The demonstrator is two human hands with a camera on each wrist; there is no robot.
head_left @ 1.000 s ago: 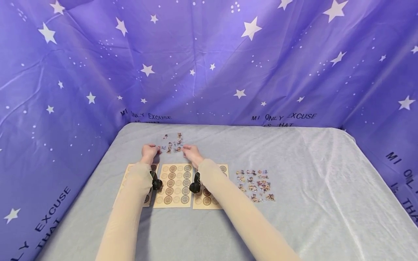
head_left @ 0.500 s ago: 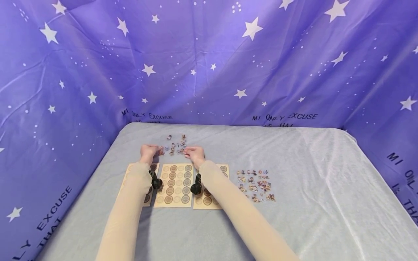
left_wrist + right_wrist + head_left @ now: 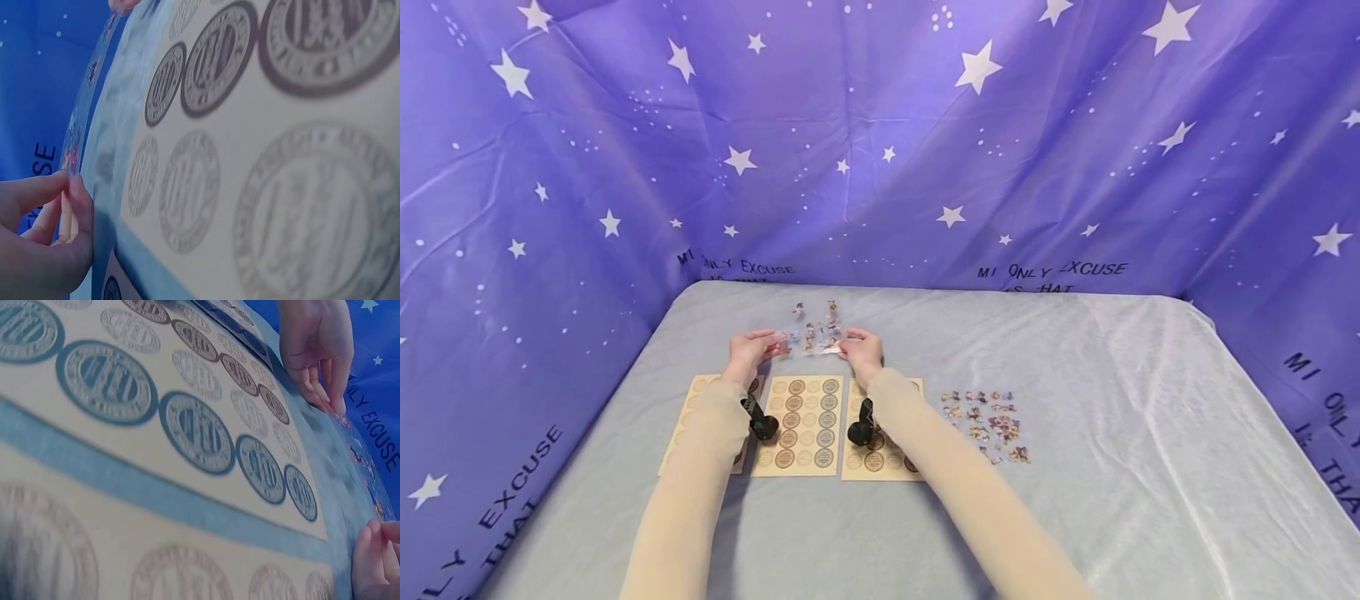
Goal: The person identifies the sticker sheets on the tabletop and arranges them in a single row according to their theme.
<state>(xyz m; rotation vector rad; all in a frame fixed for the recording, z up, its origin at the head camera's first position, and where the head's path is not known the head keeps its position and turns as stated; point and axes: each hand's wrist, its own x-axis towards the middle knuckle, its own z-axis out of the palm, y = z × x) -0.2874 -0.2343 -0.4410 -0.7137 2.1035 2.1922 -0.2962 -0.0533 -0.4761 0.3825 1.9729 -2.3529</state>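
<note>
A clear sheet of small colourful figure stickers (image 3: pixel 810 336) is stretched between both hands near the far left part of the table. At its near left corner my left hand (image 3: pixel 749 353) pinches it between thumb and fingers. My right hand (image 3: pixel 863 351) grips the near right corner. Up close in the left wrist view, the left thumb and fingertip meet on the edge of the see-through sheet (image 3: pixel 76 125). The right wrist view has the sheet (image 3: pixel 362 459) running from one hand to the other, beyond the kraft sheets.
Three kraft sheets of round seal stickers, left (image 3: pixel 688 417), middle (image 3: pixel 797 427) and right (image 3: pixel 880 468), lie side by side under the wrists and forearms. Another group of colourful figure stickers (image 3: pixel 1003 427) lies to their right. A purple star-patterned curtain (image 3: pixel 880 167) surrounds the grey cloth-covered table (image 3: pixel 1135 467).
Both hands have shifted to the right with the clear sticker sheet between them, the right hand a little further. The kraft sheets have stayed in place.
</note>
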